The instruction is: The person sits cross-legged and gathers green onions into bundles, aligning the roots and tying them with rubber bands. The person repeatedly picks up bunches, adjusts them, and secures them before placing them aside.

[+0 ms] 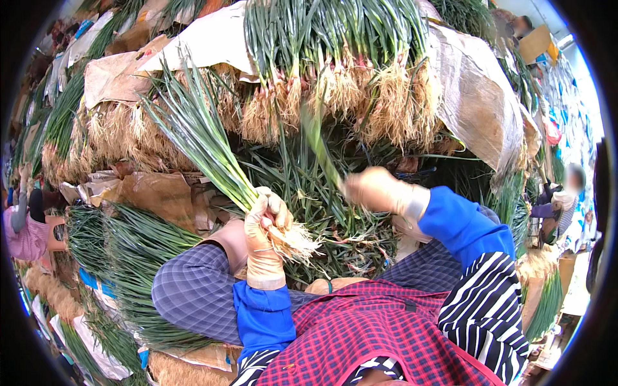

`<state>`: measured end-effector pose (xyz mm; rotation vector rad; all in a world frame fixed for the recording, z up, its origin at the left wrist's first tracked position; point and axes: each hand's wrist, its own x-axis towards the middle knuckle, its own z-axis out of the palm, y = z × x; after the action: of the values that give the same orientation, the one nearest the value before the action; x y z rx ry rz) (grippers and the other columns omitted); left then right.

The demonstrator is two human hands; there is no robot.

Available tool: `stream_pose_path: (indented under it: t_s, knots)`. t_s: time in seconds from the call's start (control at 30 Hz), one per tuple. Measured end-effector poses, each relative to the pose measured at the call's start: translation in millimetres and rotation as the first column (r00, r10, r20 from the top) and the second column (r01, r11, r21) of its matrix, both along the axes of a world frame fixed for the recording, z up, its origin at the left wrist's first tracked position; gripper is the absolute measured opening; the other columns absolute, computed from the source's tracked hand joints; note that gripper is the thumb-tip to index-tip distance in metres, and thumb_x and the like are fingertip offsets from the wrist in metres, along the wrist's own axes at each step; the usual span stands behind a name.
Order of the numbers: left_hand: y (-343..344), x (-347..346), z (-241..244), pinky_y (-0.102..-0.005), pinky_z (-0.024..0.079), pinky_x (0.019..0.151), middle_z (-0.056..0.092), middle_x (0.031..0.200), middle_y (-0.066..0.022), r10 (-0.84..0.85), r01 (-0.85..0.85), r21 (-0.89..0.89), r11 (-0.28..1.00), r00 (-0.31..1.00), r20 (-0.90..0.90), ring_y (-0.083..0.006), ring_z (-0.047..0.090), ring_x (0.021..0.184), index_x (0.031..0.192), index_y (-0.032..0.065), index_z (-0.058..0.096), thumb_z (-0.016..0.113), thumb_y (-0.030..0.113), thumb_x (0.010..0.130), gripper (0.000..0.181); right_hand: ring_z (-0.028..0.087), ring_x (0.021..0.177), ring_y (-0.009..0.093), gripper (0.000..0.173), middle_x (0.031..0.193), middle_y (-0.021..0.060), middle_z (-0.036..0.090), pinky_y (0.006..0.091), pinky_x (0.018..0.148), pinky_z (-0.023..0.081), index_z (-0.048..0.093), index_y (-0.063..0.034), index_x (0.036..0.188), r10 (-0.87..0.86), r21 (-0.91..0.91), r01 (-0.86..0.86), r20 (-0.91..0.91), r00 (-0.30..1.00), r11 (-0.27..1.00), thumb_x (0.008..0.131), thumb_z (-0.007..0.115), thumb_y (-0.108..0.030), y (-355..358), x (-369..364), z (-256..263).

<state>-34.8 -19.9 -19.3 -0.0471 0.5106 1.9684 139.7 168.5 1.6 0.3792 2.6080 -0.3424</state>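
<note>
Around the pale pinkish base of a bunch of green onions (217, 154), the gloved fingers of my left hand (266, 231) are closed. Its leaves slant up and left, while the straw-coloured roots (294, 242) stick out below my fingers. My right hand (374, 189), also gloved and blurred, grips a loose green leaf (321, 149) that trails up and left. Beneath both hands lies a heap of stripped green leaves (333, 231) between my knees.
In front, a thick row of rooted green onions (338, 43) hangs over a ledge, flanked by a plastic sheet (475, 91) and cardboard (120, 72). More onions (140, 251) lie at my left knee. Other people sit at the far left (31, 231) and right (560, 207).
</note>
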Motion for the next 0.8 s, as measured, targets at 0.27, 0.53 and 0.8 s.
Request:
stream_pose_path:
  t_s: [0.27,0.53,0.8]
  knots:
    - [4.5,4.8,2.3,-0.0269,0.040,0.045,0.053,0.070,-0.0012,-0.049,0.048,-0.103,0.994,0.999,-0.005,-0.0123,0.048,0.051,0.098,0.0105,0.053,0.052,0.021,0.091,0.013,0.063,0.065,0.027,0.016,0.069,0.0110,0.059,0.0348,0.059,0.052,0.058,-0.0061,0.086,-0.149,0.334,0.345,-0.494,0.857,0.877,0.088,0.049,-0.019,96.6,-39.6,-11.3]
    - [9.6,6.2,4.9,-0.0268,0.039,0.045,0.054,0.070,-0.0026,-0.049,0.047,-0.123,0.991,0.999,-0.008,-0.0128,0.049,0.052,0.098,0.0095,0.054,0.050,0.021,0.092,0.014,0.061,0.086,0.033,0.042,0.095,0.0183,0.064,0.0402,0.080,0.047,0.055,-0.0009,0.108,-0.608,0.012,0.723,-0.532,0.589,0.691,0.083,0.059,-0.034,170.4,-117.5,-2.3]
    - [13.0,8.2,-1.5,-0.0264,0.040,0.046,0.056,0.071,-0.0024,-0.077,0.077,-0.154,0.985,0.997,0.007,-0.0127,0.049,0.053,0.098,0.0094,0.054,0.050,0.022,0.092,0.014,0.052,0.061,0.008,0.007,0.071,0.0012,0.060,0.0220,0.057,0.041,0.064,-0.0042,0.088,-0.974,-0.904,0.363,-0.219,0.055,0.224,0.085,0.059,-0.009,151.1,-34.9,-13.4]
